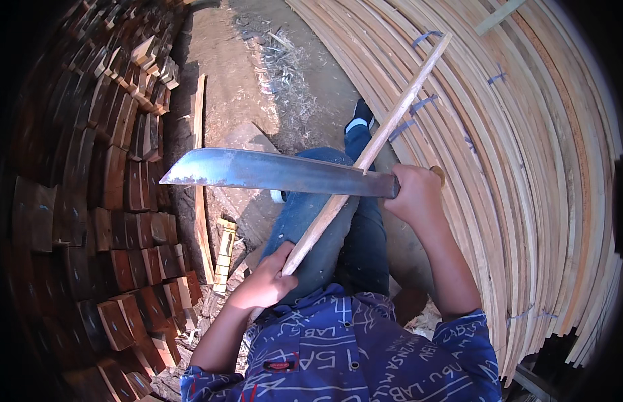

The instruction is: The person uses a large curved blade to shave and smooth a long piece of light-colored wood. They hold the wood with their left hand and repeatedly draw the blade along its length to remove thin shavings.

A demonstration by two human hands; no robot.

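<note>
My right hand (418, 192) is wrapped round the handle of a machete (278, 173), whose broad steel blade points left across my thighs. Beneath or against the blade passes a long, pale wooden stick (398, 114), slanting from my lap up to the far right. Its near part is gripped in my left hand (268, 275), close to my left thigh. The stick's far end tapers and rises over the long strips on the right. Where the blade crosses it, the blade covers part of the stick.
Cut wooden blocks (127, 321) are stacked high on the left. Long pale wooden strips (526, 167), some bound with blue ties, fill the right. A yellow spirit level (224, 254) and a thin board (199, 120) lie on the ground at left. Wood shavings (284, 74) litter the dirt ahead.
</note>
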